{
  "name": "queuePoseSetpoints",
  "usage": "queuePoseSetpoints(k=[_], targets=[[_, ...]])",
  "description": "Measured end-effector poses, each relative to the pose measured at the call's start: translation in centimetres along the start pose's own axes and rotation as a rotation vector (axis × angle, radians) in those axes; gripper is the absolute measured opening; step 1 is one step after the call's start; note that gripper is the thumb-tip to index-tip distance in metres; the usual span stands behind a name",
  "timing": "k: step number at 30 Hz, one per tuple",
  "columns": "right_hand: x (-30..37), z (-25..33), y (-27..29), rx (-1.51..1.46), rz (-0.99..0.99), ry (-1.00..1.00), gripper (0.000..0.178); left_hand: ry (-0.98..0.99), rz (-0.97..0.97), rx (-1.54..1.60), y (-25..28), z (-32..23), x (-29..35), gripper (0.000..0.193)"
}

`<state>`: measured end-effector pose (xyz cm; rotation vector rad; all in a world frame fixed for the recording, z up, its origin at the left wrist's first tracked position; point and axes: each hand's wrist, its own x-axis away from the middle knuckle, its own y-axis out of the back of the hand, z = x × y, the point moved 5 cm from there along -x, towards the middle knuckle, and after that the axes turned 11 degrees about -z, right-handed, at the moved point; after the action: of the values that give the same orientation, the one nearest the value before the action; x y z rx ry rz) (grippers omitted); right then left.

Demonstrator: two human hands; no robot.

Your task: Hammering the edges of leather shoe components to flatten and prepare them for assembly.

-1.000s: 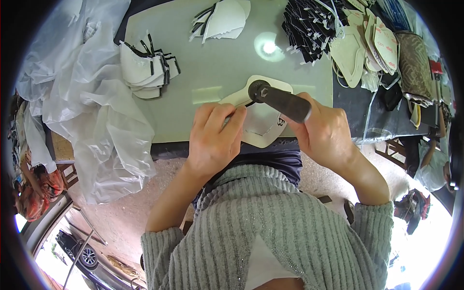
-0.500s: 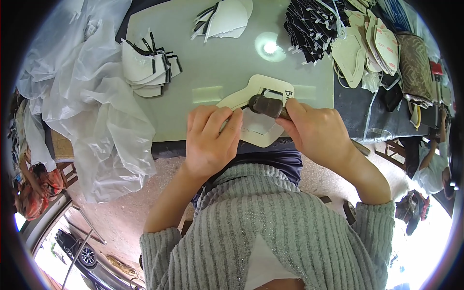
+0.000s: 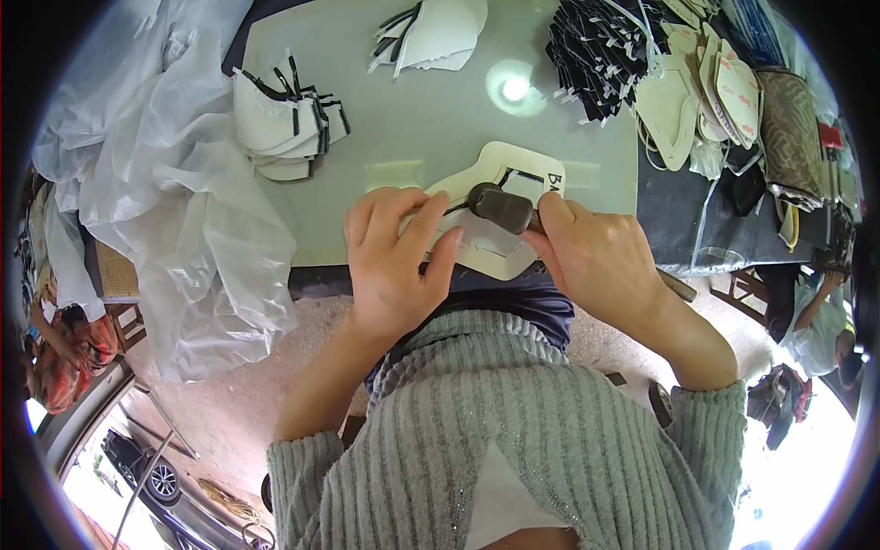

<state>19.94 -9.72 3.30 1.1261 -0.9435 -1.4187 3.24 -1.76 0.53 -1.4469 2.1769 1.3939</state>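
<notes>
My right hand [image 3: 596,243] is closed round the wooden handle of a hammer [image 3: 502,209], and the handle's end shows past my wrist. The dark hammer head lies over a cream, shaped card piece [image 3: 496,158] with a cut-out and dark markings, near the table's front edge. A white piece with a thin black edging lies on the card, partly hidden by the hammer head. My left hand [image 3: 396,252] rests at the card's left side, its thumb and forefinger apart and its fingertips by the black edging. Nothing shows held in it.
White pieces with black edging [image 3: 275,128] lie stacked at the left, more white pieces [image 3: 445,32] at the back. A heap of black pieces [image 3: 596,60] and cream shaped cards [image 3: 665,105] sit at the right. Clear plastic sheeting [image 3: 183,220] hangs over the left edge.
My left hand's thumb and forefinger have moved apart and the hand has shifted slightly left. The hammer head has tilted a little and stays over the card.
</notes>
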Motion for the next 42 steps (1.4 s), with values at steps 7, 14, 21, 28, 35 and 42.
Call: queuePoseSetpoints(k=[7,14,21,28,35,42], targets=[[0.0,-0.1,0.0,-0.012,-0.016,-0.005,0.032,0.112,-0.038,0.064,0.6,0.6,0.7,0.028],[0.0,-0.3,0.0,-0.034,-0.005,-0.009,0.030,-0.130,-0.004,-0.040,0.6,0.2,0.8,0.025],[-0.7,0.1,1.6,-0.168,-0.094,-0.023,0.030,-0.230,0.032,-0.125,0.5,-0.4,0.5,0.026],[-0.9,1.2,1.6,-0.092,-0.076,0.010,0.032,-0.230,0.050,-0.156,0.5,-0.7,0.6,0.024],[-0.7,0.5,-0.1,-0.019,0.038,-0.032,0.032,-0.230,0.034,-0.149,0.4,-0.5,0.7,0.025],[-0.7,0.4,0.2,-0.055,0.028,-0.037,0.031,-0.173,0.019,-0.039,0.7,-0.1,1.0,0.028]])
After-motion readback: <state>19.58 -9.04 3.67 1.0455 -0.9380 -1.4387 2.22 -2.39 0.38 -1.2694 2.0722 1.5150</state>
